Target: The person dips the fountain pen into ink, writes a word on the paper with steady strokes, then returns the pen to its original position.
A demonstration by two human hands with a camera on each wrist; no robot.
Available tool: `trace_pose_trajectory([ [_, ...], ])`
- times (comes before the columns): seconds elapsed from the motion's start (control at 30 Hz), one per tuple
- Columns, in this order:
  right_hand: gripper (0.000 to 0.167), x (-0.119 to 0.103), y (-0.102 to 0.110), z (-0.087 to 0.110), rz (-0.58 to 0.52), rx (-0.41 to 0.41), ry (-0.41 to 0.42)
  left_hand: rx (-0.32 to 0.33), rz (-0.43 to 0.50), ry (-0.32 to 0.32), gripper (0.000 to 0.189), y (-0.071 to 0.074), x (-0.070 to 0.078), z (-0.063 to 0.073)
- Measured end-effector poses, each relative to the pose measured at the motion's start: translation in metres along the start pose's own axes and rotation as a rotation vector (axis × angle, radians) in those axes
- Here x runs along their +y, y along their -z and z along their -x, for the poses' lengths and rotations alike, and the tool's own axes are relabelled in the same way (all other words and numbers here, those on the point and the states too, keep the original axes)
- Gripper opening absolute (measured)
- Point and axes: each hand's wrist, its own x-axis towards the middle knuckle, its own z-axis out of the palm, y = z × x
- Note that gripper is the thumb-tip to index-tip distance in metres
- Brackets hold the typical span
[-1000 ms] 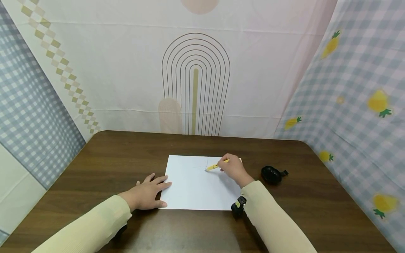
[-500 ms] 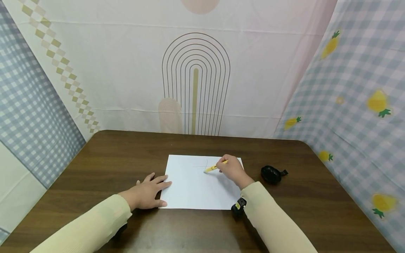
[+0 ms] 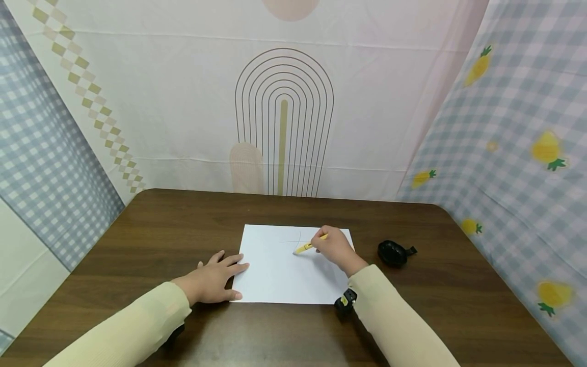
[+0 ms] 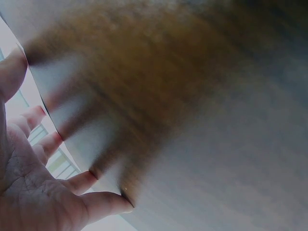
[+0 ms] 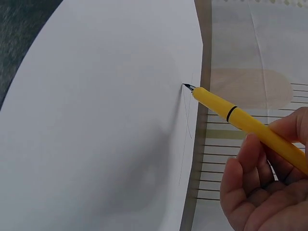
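Observation:
A white sheet of paper (image 3: 279, 280) lies on the brown table, bearing a thin horizontal line crossed by a slightly curved downward one. My right hand (image 3: 335, 247) pinches a yellow fountain pen (image 5: 224, 111), its dark nib (image 5: 187, 87) at the lower end of the curved line. With fingers spread, my left hand (image 3: 211, 278) rests flat at the paper's left edge, the thumb and some fingertips on the sheet. In the left wrist view the left fingers (image 4: 79, 183) press down on the surface.
A small black oval case (image 3: 393, 253) with a short strap sits right of the paper. The brown table (image 3: 192, 214) ends at a printed white cloth (image 3: 183, 102) behind. Checked cloths hang on both sides, and a black wrist camera (image 3: 345, 300) is on the right wrist.
My right hand has drawn the pen slightly down and left across the paper, lengthening the curved line. The left hand stays in place.

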Motion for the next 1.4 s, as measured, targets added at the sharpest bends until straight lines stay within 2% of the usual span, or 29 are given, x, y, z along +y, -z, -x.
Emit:
trace_pose_trajectory([
  [0.83,0.006,-0.0049,-0.0038,0.0074,0.029,-0.034,0.035,-0.001,0.004,-0.015,0.070,0.0010,-0.0002,-0.0004],
  [1.4,0.006,-0.0068,-0.0065,0.0095,0.010,-0.060,0.051,0.002,0.004,-0.013,0.070,0.0009,0.0006,0.0009],
])
